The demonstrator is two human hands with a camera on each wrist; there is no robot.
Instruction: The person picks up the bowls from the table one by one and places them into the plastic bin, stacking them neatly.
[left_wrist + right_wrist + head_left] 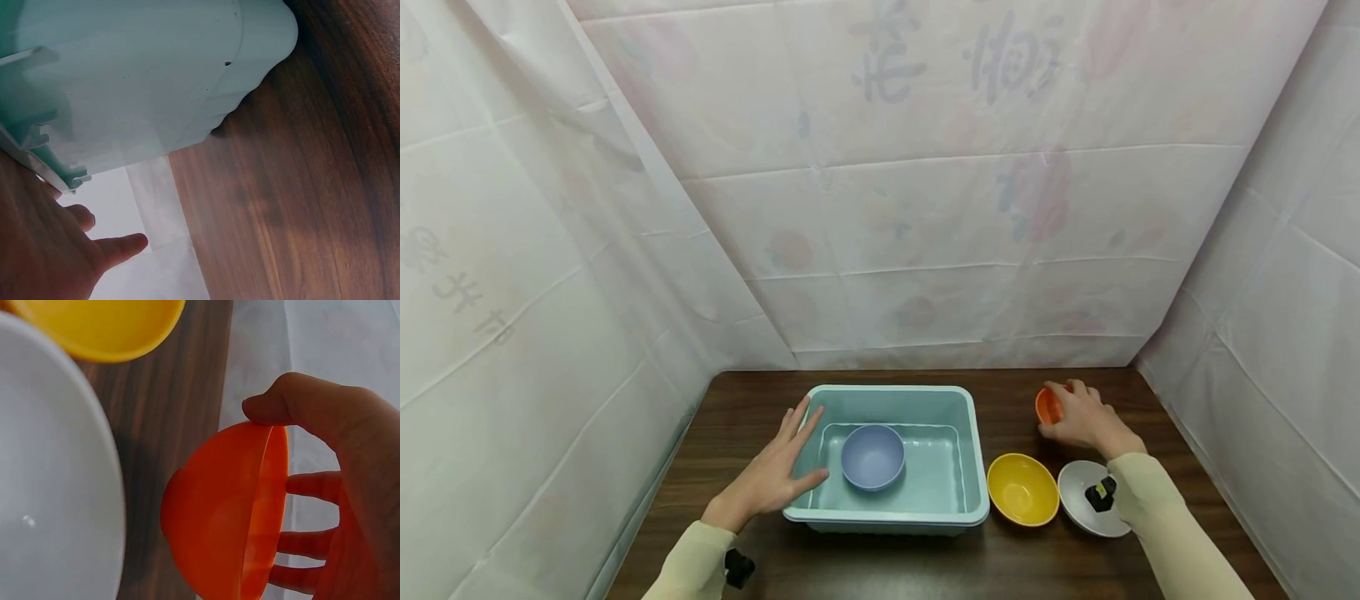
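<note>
My right hand (1084,417) grips an orange bowl (215,506) by its rim, thumb on one side and fingers across the opening. The bowl is tipped on its side at the back right of the table. My left hand (775,471) lies with spread, straight fingers at the left rim of a light teal plastic basin (928,475). Inside that basin sits a lavender bowl (872,457), left of its middle. In the left wrist view the basin's outer wall (137,81) fills the upper part, with the left fingers (122,249) by its rim.
To the basin's right stands a yellow bowl (1022,490), close to its wall. Beside it is a white bowl (1078,500), partly hidden by the right forearm. The dark wooden table (880,567) is bordered by white printed sheets (925,208) at the back and sides.
</note>
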